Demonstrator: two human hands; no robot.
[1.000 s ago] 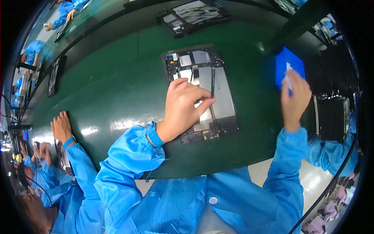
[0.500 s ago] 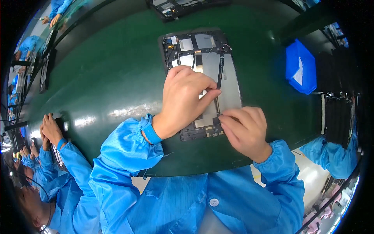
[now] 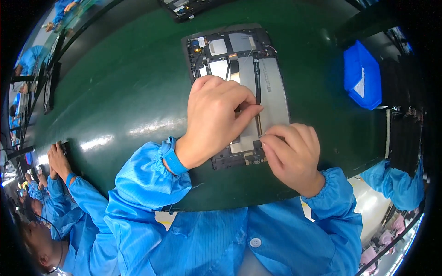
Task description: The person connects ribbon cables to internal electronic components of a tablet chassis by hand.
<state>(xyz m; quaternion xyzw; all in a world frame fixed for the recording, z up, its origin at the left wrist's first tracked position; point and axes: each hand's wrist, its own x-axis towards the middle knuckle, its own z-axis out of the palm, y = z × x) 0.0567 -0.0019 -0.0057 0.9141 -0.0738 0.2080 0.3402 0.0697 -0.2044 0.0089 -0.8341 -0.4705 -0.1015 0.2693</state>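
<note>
An opened tablet [image 3: 274, 99] lies on the green table, its inner parts facing up. Along its middle runs a narrow black flat ribbon cable [image 3: 257, 80], over a silver-grey plate. My left hand [image 3: 216, 115] reaches across the tablet and pinches this cable partway down, thumb against forefinger. Lower down, near a small dark connector area, my right hand [image 3: 294, 156] is closed in a pinch at the cable's lower stretch. The fingertips hide the exact grip. Behind my left hand, part of the tablet's left half is covered.
A blue bin [image 3: 363, 78] with something white inside stands at the right. Another opened device [image 3: 186, 7] lies at the far edge. Dark stacked items [image 3: 405, 133] are at the right rim. At left, a co-worker's hand [image 3: 58, 161] rests on the table.
The ribbon cable's upper part has swung left and now lies straighter along the tablet. Both hands keep their pinches in nearly the same place. The whole view has shifted slightly.
</note>
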